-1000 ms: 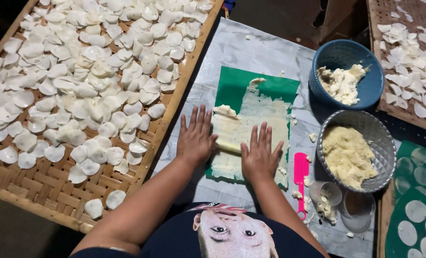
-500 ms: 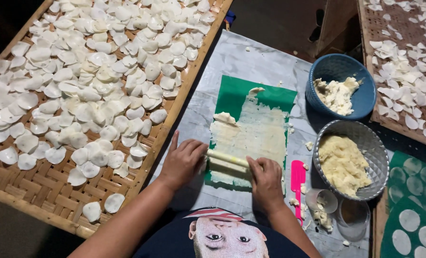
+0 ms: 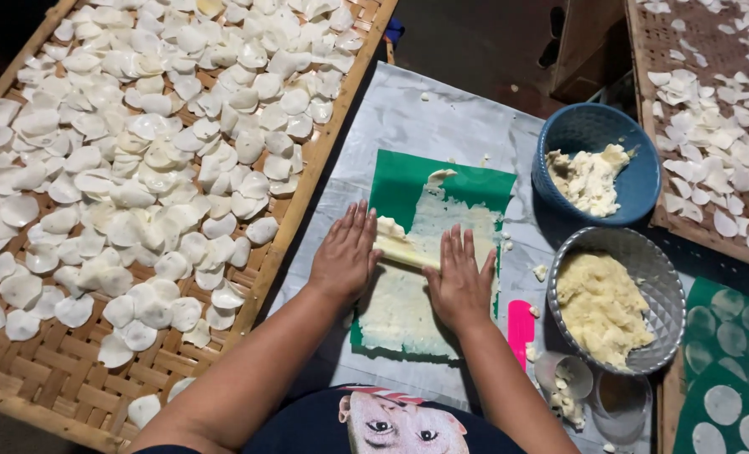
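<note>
Rolling in progress: left hand point(image 3: 343, 256) and right hand point(image 3: 458, 282) lie flat, fingers open, palms pressing a pale roller point(image 3: 402, 249) across dough point(image 3: 421, 277) on the green sheet point(image 3: 408, 181). Dough looks mostly flattened, sheet's far strip bare. Left of sheet, woven tray point(image 3: 63, 395) packed with white rounds point(image 3: 139, 160), edge close. Right of sheet, pink scraper point(image 3: 520, 329), grey bowl point(image 3: 643, 252) and blue bowl point(image 3: 593, 134) holding more dough, little room that side

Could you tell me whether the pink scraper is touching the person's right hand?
Apart. The head view shows the pink scraper lying on the grey sheet, with a strip of sheet visible between it and the right hand.
</note>
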